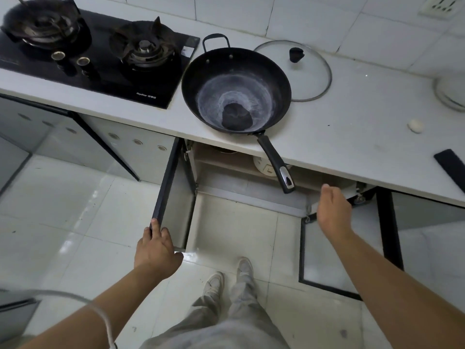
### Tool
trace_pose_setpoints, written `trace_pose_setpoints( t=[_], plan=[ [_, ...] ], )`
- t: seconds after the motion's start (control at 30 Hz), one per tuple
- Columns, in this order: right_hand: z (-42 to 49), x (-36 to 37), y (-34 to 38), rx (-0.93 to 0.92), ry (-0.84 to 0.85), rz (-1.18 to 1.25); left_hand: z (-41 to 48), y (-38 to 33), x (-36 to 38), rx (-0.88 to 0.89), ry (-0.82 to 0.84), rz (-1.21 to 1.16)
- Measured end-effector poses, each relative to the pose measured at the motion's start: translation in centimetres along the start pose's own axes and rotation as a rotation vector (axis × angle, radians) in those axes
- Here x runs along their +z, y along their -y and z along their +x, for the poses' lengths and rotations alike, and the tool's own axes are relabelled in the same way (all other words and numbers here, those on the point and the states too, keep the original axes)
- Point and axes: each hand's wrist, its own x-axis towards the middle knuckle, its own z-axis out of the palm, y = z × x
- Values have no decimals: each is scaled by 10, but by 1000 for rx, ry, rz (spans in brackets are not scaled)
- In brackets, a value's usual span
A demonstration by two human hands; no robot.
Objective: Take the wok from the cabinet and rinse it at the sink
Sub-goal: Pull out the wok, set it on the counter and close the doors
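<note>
The black wok (pixel 236 89) rests on the white countertop (pixel 352 127) to the right of the stove, its long handle (pixel 275 163) sticking out past the counter's front edge. Below it the cabinet (pixel 226 172) stands with both doors swung out. My left hand (pixel 157 250) grips the outer edge of the left cabinet door (pixel 167 182). My right hand (pixel 333 212) rests at the top of the right cabinet door (pixel 327 250), below and right of the wok handle; its fingers are hidden behind the hand. No sink is in view.
A glass lid (pixel 302 71) lies flat behind the wok. The black two-burner gas stove (pixel 95 51) fills the counter's left. A small white lump (pixel 415 125) and a dark flat object (pixel 453 170) lie at the right. My feet (pixel 231 275) stand on the tiled floor.
</note>
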Motion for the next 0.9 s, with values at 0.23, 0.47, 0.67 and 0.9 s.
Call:
trace_pose_setpoints(
  t=[0.23, 0.47, 0.67, 0.9],
  plan=[
    [-40, -18, -86, 49, 120, -166, -18, -32, 15, 184, -4, 55],
    [-49, -14, -141, 44, 289, -187, -17, -91, 22, 252, -33, 95],
    [-43, -20, -184, 39, 363, -115, -1, -148, 26, 268, -56, 52],
    [-29, -37, -210, 8, 420, -88, 35, -221, 12, 318, -92, 102]
  ],
)
